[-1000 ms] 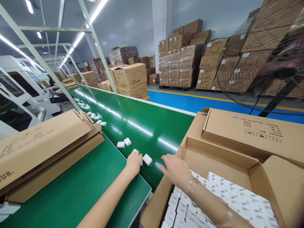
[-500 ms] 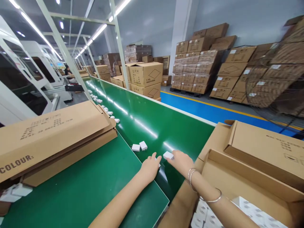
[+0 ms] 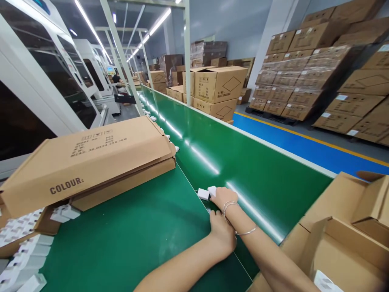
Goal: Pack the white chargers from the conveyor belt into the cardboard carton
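Observation:
My right hand (image 3: pixel 224 198) reaches over the green conveyor belt, its fingers closed on a white plug charger (image 3: pixel 212 190). Touching or close beside that one lies another white charger (image 3: pixel 203 194), its thin prongs pointing left. My left hand (image 3: pixel 222 231) is just below, partly covered by my right wrist and its bracelets. Its fingers are curled, and whatever they may hold is hidden. A green work surface (image 3: pixel 146 227) lies under my left forearm, along the near side of the belt.
On the left, a flat carton (image 3: pixel 115 150) rests on the green surface beside rows of white chargers (image 3: pixel 27 259). Several chargers line the belt farther off. Open cardboard boxes (image 3: pixel 349 243) stand at the right. Stacked cartons (image 3: pixel 220 87) stand beyond the belt's far edge.
My view has turned left. My right hand has moved across to the pair of chargers and grips one; the charger it held before is out of sight. My left hand now sits beneath my right wrist.

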`<state>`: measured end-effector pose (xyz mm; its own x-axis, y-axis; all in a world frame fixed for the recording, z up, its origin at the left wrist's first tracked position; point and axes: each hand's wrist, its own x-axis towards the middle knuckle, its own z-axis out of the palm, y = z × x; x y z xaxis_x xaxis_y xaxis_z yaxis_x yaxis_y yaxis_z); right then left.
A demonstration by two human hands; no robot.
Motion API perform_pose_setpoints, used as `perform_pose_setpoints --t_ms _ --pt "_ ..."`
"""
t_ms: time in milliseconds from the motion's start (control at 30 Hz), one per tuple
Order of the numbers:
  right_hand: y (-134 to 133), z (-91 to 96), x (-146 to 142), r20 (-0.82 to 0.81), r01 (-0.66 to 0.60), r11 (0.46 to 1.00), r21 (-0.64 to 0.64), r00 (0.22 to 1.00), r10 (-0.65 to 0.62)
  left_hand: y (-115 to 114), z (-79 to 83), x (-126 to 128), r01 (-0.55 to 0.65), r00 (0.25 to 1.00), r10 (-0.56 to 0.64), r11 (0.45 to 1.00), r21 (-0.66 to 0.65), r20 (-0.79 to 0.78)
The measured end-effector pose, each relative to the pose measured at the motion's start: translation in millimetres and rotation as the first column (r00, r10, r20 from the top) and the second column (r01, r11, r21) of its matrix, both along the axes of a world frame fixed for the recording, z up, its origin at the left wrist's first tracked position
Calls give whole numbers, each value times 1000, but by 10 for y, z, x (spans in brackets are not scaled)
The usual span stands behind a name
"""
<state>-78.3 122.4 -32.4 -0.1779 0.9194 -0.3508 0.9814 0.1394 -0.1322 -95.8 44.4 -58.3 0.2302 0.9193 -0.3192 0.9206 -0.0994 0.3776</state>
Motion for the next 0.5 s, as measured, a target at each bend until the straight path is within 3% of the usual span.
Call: perform_pose_setpoints --t_ms 167,267,333,400,467,500 --pt "56 116 365 -139 24 998 57 990 -15 -87 109 -81 -18 1000 20 998 59 -21" --pt "4 291 911 -312 19 993 118 950 18 -117 195 -131 19 987 -42 989 149 155" --pt "-177 345 1404 -426 18 989 149 903 48 -168 249 -107 -37 894 -79 968 248 441" --pt "-504 314 1910 -530 35 987 158 846 55 -275 308 -38 -125 715 -128 944 305 687" --pt "-930 220 2330 -757 177 977 115 653 -30 -435 374 46 -139 580 -182 938 317 794" --pt "-1149 164 2482 -797 197 979 55 599 -76 -526 405 85 -124 530 -206 941 315 822"
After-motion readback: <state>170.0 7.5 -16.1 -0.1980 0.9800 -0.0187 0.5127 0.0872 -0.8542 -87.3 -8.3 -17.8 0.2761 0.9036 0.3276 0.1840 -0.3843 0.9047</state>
